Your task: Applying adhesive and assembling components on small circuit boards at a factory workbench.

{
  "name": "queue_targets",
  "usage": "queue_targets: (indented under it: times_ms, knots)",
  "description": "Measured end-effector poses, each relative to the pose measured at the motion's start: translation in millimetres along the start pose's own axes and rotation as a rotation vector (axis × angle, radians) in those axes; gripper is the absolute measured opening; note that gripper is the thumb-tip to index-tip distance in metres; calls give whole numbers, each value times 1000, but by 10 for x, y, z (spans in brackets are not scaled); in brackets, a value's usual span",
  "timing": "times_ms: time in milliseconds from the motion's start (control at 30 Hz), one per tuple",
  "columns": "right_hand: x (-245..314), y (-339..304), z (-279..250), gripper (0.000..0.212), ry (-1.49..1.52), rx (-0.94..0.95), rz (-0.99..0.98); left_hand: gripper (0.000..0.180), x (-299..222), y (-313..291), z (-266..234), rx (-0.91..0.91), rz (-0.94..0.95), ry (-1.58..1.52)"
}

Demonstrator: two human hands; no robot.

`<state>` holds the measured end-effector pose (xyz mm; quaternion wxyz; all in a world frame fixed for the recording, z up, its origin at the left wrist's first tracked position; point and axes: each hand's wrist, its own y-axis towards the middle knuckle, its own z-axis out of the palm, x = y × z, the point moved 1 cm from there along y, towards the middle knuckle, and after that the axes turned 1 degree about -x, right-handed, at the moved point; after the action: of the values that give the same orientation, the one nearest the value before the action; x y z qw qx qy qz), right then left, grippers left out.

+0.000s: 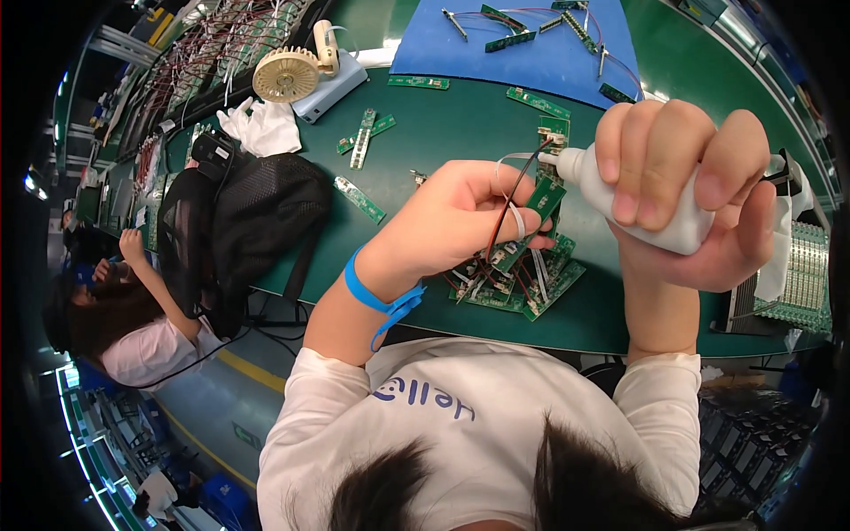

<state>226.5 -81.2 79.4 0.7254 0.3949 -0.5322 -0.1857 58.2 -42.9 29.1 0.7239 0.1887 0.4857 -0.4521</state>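
Note:
My left hand (443, 217) pinches a narrow green circuit board (546, 199) with red, black and white wires running off it. A blue strap (376, 301) circles my left wrist. My right hand (677, 173) wraps round a white squeeze bottle (591, 184), tipped sideways with its nozzle pointing left. The nozzle tip is close to the upper end of the held board, by a white connector (551, 139); whether they touch I cannot tell. Below my left fingers lies a heap of wired circuit boards (553, 285), partly hidden by that hand.
Loose boards (359, 199) lie on the green table. Beyond are a blue mat (522, 66) with wired boards, a beige fan (286, 74) and white gloves (263, 126). A black mesh bag (266, 199) sits left, near another person (146, 332). Board panels (797, 274) stand at right.

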Motion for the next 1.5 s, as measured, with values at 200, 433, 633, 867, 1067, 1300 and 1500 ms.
queue_targets:
  times_ms: [200,433,633,867,1067,1300,1500]
  knots:
    - [-6,21,95,31,-38,-53,43,8,26,-8,-2,-11,-5,64]
    - [-21,13,137,31,-25,-37,32,11,14,-34,5,3,16,65]
    - [-47,0,16,30,-26,58,-18,8,3,-21,25,-13,5,42]
    - [-22,-2,29,29,-52,54,-19,6,17,-28,42,-3,-4,34]
    - [-39,-5,75,30,-43,29,-1,8,-20,-35,41,-26,-8,10]
    - [-1,52,35,25,174,-54,-54,8,-6,-18,-91,-48,16,4]
    - [649,-47,-662,18,183,-419,-171,16,-278,409,-408,-386,18,1118]
